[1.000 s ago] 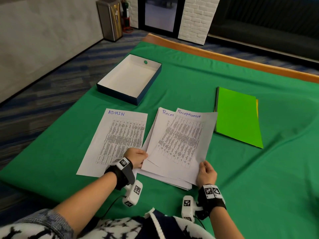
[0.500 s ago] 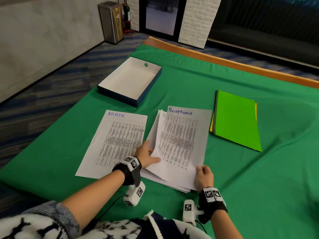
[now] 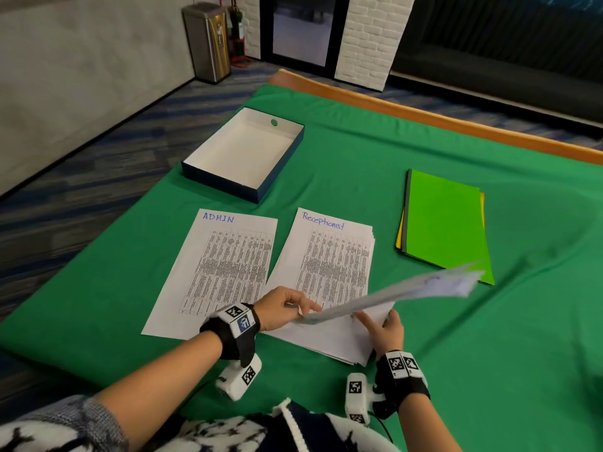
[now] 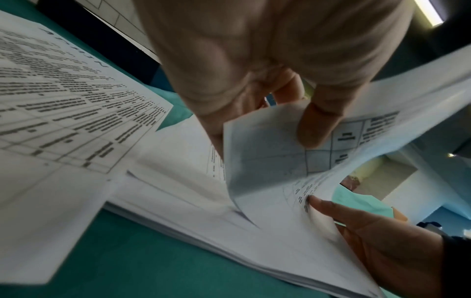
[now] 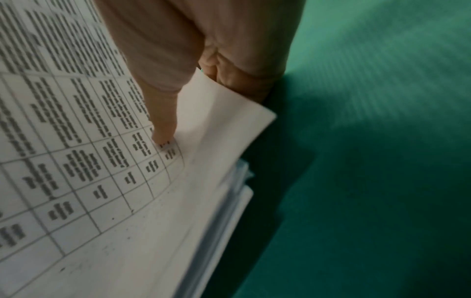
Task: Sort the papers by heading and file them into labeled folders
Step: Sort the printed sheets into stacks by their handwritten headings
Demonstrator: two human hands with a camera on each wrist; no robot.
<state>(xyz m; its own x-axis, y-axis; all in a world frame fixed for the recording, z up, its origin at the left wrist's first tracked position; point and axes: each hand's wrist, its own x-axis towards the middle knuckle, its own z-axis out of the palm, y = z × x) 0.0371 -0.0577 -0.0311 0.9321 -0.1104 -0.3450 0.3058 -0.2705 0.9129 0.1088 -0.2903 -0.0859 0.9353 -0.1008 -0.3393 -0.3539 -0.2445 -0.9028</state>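
Note:
A sheet headed ADMIN lies flat on the green cloth at the left. Beside it is a pile of papers topped by a sheet headed Receptionist. Above the pile's near end a lifted paper slants up to the right, blurred. My left hand pinches its near left corner, thumb on top in the left wrist view. My right hand pinches the near right corner, thumb on the print and fingers underneath. A green folder lies at the right on a yellow folder.
An open blue box with a white inside stands at the far left of the table. A wooden table edge runs along the back. Bare green cloth spreads to the right of my hands.
The fanned Receptionist sheets have been squared into one pile. Both hands have raised a paper off the pile's near end, and its far end has swung up and to the right.

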